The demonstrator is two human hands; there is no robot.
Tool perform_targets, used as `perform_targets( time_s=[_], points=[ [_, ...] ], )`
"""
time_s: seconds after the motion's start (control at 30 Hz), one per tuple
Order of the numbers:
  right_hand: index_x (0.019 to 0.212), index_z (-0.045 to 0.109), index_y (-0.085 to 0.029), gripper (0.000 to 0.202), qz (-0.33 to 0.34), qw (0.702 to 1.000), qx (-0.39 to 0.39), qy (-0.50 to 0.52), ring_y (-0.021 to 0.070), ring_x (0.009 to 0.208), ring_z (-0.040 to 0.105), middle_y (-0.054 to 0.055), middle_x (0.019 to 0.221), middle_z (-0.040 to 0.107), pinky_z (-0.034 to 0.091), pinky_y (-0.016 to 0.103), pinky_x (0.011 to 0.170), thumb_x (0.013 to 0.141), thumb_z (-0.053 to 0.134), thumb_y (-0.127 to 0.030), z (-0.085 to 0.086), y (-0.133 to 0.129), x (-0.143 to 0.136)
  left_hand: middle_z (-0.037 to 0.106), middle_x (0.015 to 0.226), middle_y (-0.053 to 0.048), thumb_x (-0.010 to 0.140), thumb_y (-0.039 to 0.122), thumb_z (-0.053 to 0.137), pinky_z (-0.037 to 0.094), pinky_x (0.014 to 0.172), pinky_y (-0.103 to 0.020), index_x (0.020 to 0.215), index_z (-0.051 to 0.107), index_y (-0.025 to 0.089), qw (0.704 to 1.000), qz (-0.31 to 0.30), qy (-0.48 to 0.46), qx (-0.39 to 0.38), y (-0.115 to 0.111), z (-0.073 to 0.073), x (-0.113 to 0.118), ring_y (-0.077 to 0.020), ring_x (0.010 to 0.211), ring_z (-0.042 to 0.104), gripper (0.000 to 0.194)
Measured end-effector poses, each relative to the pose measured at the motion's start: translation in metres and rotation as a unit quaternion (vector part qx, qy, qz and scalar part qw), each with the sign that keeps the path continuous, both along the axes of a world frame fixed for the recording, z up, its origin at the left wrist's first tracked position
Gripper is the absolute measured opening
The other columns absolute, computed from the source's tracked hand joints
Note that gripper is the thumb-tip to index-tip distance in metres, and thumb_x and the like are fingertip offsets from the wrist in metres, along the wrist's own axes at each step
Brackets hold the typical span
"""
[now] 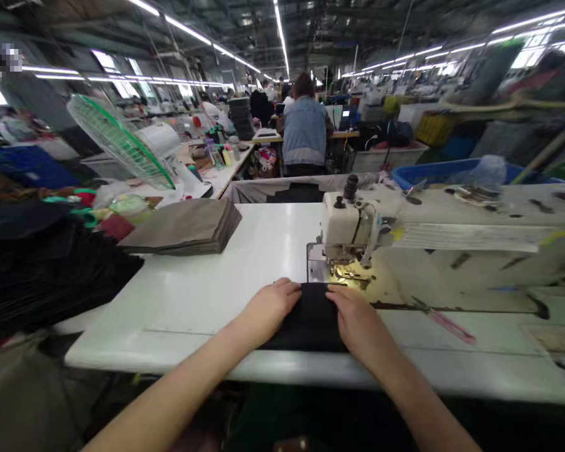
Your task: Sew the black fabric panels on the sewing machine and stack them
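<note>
A black fabric piece (313, 320) lies on the white sewing table (207, 301), its far edge just in front of the needle area of a sewing machine (341, 223). My left hand (275, 307) is closed on the fabric's far left corner. At the far right corner, my right hand (355, 317) pinches the same fabric, close to the lit presser foot (351, 275). Both hands rest low on the table, with the dark cloth stretched between them.
A stack of grey-brown fabric (183, 226) sits at the table's back left. Black cloth is piled (42, 270) farther left. Pink-handled scissors (452, 326) lie right of my right hand. Beyond are a fan (122, 141), a blue bin (433, 171) and a seated person (304, 129).
</note>
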State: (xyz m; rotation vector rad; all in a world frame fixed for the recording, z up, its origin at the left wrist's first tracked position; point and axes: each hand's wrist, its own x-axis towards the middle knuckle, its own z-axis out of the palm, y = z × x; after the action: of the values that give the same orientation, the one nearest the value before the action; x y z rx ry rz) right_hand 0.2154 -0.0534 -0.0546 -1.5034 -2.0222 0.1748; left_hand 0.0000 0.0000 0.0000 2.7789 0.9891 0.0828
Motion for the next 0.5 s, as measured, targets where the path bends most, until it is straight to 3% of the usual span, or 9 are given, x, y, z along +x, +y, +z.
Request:
perform_targets(
  time_s=[0.1, 0.17, 0.23, 0.33, 0.5],
  points=[
    [0.115, 0.066, -0.009, 0.031, -0.045, 0.999, 0.004, -0.023, 0.0296, 0.111, 0.062, 0.018, 0.117, 0.068, 0.051, 0.049, 0.102, 0.094, 0.044, -0.01, 0.006, 0.0, -0.02, 0.067, 0.125, -0.015, 0.097, 0.013, 0.046, 0.05, 0.102, -0.046, 0.127, 0.061, 0.014, 0.994, 0.094, -0.021, 0.041, -0.017, -0.014, 0.032, -0.0294, 0.121, 0.061, 0.034],
    [0.122, 0.063, -0.01, 0.033, -0.059, 0.997, 0.022, -0.033, 0.0306, 0.117, 0.06, 0.019, 0.124, 0.066, 0.051, 0.05, 0.103, 0.094, 0.046, -0.012, 0.004, -0.006, -0.023, 0.056, 0.143, -0.018, 0.1, 0.022, 0.045, 0.042, 0.11, -0.055, 0.141, 0.051, 0.014, 0.989, 0.118, -0.034, 0.076, -0.027, -0.024, 0.041, -0.0337, 0.136, 0.049, 0.042],
    [0.129, 0.059, -0.01, 0.037, -0.058, 0.997, 0.046, -0.037, 0.0298, 0.125, 0.056, 0.018, 0.132, 0.062, 0.049, 0.05, 0.106, 0.095, 0.045, -0.012, -0.002, -0.016, -0.016, 0.042, 0.156, -0.017, 0.1, 0.031, 0.046, 0.033, 0.116, -0.059, 0.148, 0.044, 0.016, 0.987, 0.114, -0.038, 0.103, -0.033, -0.034, 0.037, -0.0353, 0.147, 0.035, 0.05],
    [0.129, 0.06, -0.013, 0.035, -0.043, 0.996, 0.065, -0.035, 0.0286, 0.124, 0.058, 0.016, 0.132, 0.063, 0.051, 0.049, 0.106, 0.097, 0.046, -0.017, -0.01, -0.032, 0.006, 0.035, 0.161, -0.014, 0.1, 0.034, 0.049, 0.031, 0.118, -0.056, 0.15, 0.043, 0.02, 0.989, 0.1, -0.039, 0.103, -0.035, -0.039, 0.023, -0.0338, 0.15, 0.029, 0.053],
    [0.126, 0.063, -0.016, 0.032, -0.003, 0.997, 0.069, -0.026, 0.0283, 0.122, 0.061, 0.015, 0.13, 0.066, 0.052, 0.05, 0.105, 0.097, 0.05, -0.018, -0.011, -0.033, 0.027, 0.03, 0.163, -0.011, 0.1, 0.029, 0.046, 0.028, 0.12, -0.054, 0.152, 0.04, 0.018, 0.996, 0.058, -0.05, 0.041, -0.027, -0.027, 0.026, -0.0298, 0.152, 0.025, 0.053]
  ],
)
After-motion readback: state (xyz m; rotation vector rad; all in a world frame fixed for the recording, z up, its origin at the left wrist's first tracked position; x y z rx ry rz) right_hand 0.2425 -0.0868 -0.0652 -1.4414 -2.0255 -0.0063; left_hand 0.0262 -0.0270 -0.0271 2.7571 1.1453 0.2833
